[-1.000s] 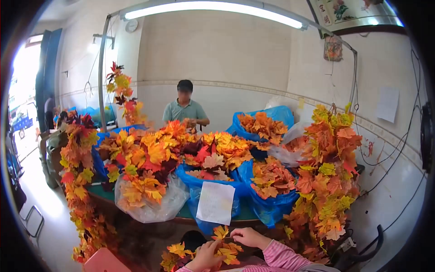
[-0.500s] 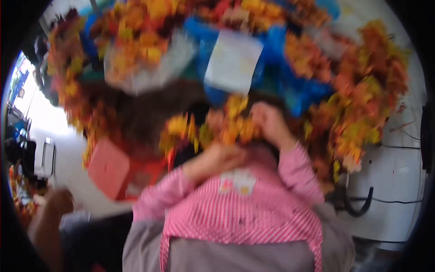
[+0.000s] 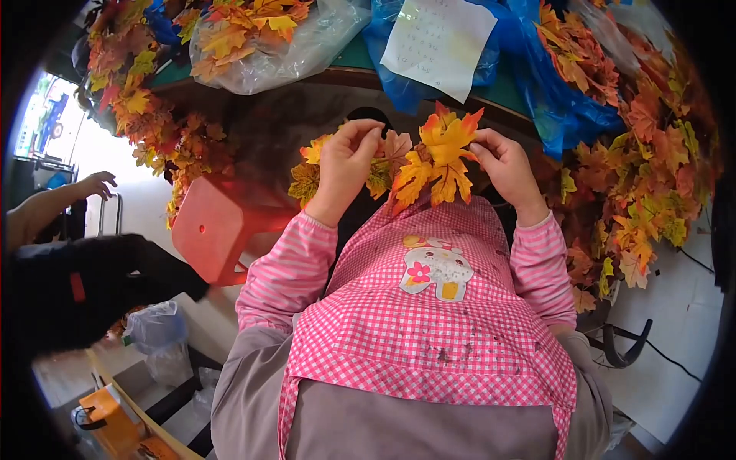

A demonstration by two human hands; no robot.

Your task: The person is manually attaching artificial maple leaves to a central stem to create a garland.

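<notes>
Left hand (image 3: pixel 349 165) fingers pinched on leaf garland (image 3: pixel 418 161); right hand (image 3: pixel 506 165) fingertips likewise closed, apparently gripping an orange leaf.

Bright, even light fills the middle, sharp on the hands and leaves (image 3: pixel 438 157). At far left, daylight blows the floor (image 3: pixel 142 195) out white. Heavy fisheye bending and a black vignette ring the rim; a dark sleeve (image 3: pixel 92 287) is blurred.

Orange-yellow leaves (image 3: pixel 438 157); pink-checked apron (image 3: pixel 429 330)
</notes>
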